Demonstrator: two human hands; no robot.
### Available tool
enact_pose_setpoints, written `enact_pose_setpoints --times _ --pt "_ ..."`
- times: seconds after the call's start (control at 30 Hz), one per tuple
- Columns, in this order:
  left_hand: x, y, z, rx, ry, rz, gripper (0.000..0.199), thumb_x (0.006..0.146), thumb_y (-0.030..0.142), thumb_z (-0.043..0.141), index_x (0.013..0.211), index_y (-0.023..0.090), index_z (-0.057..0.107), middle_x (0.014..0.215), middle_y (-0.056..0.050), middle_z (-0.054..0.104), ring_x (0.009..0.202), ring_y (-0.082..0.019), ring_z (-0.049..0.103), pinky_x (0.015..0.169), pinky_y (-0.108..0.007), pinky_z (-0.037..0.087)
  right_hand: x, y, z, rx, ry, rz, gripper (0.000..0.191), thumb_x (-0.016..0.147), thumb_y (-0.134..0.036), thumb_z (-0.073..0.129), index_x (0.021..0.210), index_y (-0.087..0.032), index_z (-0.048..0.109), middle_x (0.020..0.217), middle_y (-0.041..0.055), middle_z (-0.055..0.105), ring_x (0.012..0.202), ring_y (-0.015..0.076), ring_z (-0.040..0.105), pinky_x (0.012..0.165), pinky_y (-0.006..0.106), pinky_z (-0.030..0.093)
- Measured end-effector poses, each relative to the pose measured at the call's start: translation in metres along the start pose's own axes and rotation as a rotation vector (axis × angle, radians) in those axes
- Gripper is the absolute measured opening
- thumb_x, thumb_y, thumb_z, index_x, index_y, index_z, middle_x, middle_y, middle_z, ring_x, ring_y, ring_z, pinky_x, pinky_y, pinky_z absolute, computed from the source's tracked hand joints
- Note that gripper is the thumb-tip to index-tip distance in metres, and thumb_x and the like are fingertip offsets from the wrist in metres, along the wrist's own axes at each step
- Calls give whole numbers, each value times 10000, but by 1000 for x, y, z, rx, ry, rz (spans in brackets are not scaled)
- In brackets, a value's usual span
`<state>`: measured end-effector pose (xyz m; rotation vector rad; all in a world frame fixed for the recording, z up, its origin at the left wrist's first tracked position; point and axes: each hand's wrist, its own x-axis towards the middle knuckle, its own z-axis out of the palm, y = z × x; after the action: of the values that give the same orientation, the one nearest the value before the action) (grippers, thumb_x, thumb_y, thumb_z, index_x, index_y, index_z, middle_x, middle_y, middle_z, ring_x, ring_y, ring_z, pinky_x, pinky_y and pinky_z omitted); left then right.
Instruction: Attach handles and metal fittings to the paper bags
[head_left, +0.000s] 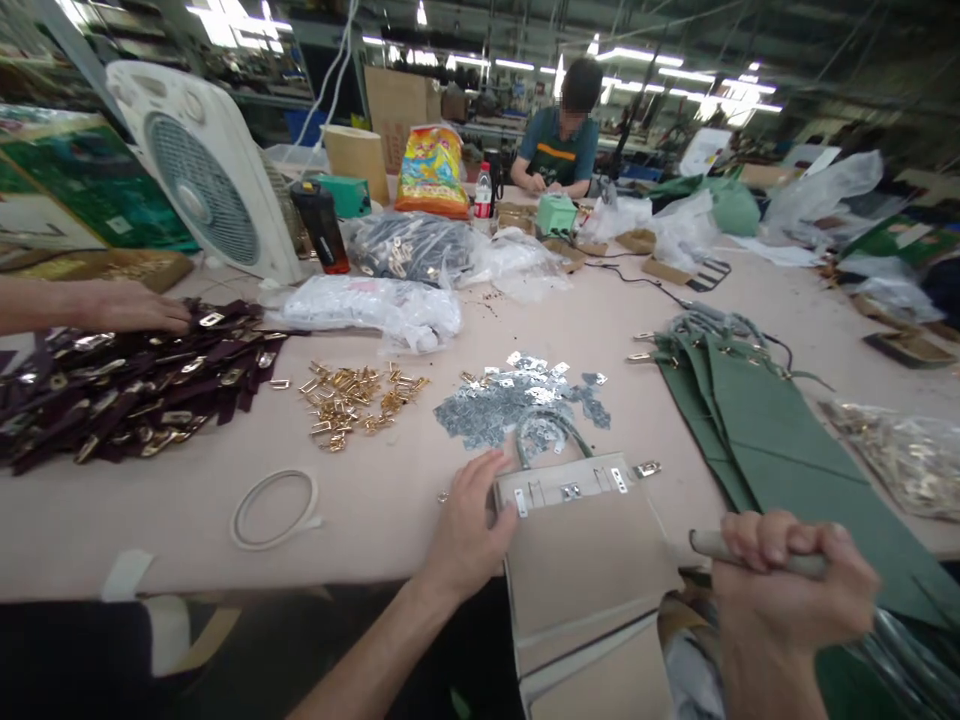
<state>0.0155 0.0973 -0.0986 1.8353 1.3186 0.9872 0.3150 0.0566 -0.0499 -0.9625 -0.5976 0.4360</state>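
A beige bag panel (585, 560) hangs over the table's front edge, its looped handle (555, 425) at the far end. Metal plates, bent wire prongs and a clasp fitting (646, 468) show along its top. My left hand (472, 525) rests against the panel's left edge, fingers stretched out and apart, thumb touching the panel. To the right, my right hand (795, 580) is wrapped round a grey cylindrical tool handle (709, 543); the tool's other end cannot be made out. Beyond the panel lies a heap of flat metal plates (495, 400).
Gold clasp fittings (352, 395) and a tape roll (274, 510) lie left. Green bag pieces (780, 430) are stacked right. Another person's hand (135, 305) touches dark straps (172, 390). A fan (199, 175) stands behind; a co-worker (559, 150) sits opposite.
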Motion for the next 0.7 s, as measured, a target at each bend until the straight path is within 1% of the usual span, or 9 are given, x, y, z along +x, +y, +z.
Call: enact_pose_setpoints --times 0.07,0.13,0.23,0.37,0.47,0.53,0.6,0.7 --pt "-1 1 -3 1 -75 -11 469 912 171 579 1380 203 589 1429 -111 626 1351 -258 566 1204 -512 446 2 -3 -4 -12 53 -11 184 741 -315 513 590 -230 453 437 -64 345 331 104 234 371 275 230" --pt "2 5 -1 -27 -126 9 426 925 156 567 1343 211 627 1392 -95 658 1315 -242 600 1194 -486 463 0 -5 1 -12 62 -4 204 752 -321 517 586 -228 442 434 -64 339 333 102 236 372 273 229" --pt "10 15 11 -100 -151 -31 408 874 113 630 1260 230 695 1328 -58 709 1260 -232 645 1168 -455 494 -10 -8 16 3 9 18 257 787 -342 537 587 -218 434 437 -65 348 339 92 254 378 261 251" --pt "26 28 36 -164 -201 -104 420 791 72 711 1171 246 757 1228 -24 764 1153 -231 703 1108 -435 544 -29 -5 36 62 -109 64 310 874 -335 540 609 -205 447 468 -67 369 362 83 292 400 242 298" --pt "38 32 55 -166 -237 -127 431 773 77 709 1164 245 776 1226 -26 771 1155 -245 710 1086 -440 561 -47 6 48 104 -210 66 334 932 -327 524 627 -201 467 489 -61 388 388 91 337 419 241 331" --pt "45 32 64 -147 -259 -134 456 756 74 688 1165 250 785 1218 -24 776 1152 -251 717 1082 -441 565 -57 17 53 116 -255 53 342 956 -322 519 640 -198 480 495 -57 398 410 97 358 431 236 335" --pt "51 32 68 -126 -272 -135 479 734 69 669 1159 251 793 1196 -24 785 1142 -253 726 1089 -439 560 -65 29 56 127 -277 42 345 972 -308 512 647 -197 482 498 -54 402 424 100 364 439 231 329" --pt "56 33 69 -120 -281 -151 487 721 77 657 1155 245 800 1180 -29 789 1139 -250 733 1095 -419 557 -73 44 58 155 -278 14 340 975 -280 497 646 -198 481 493 -55 391 421 101 348 439 232 324"
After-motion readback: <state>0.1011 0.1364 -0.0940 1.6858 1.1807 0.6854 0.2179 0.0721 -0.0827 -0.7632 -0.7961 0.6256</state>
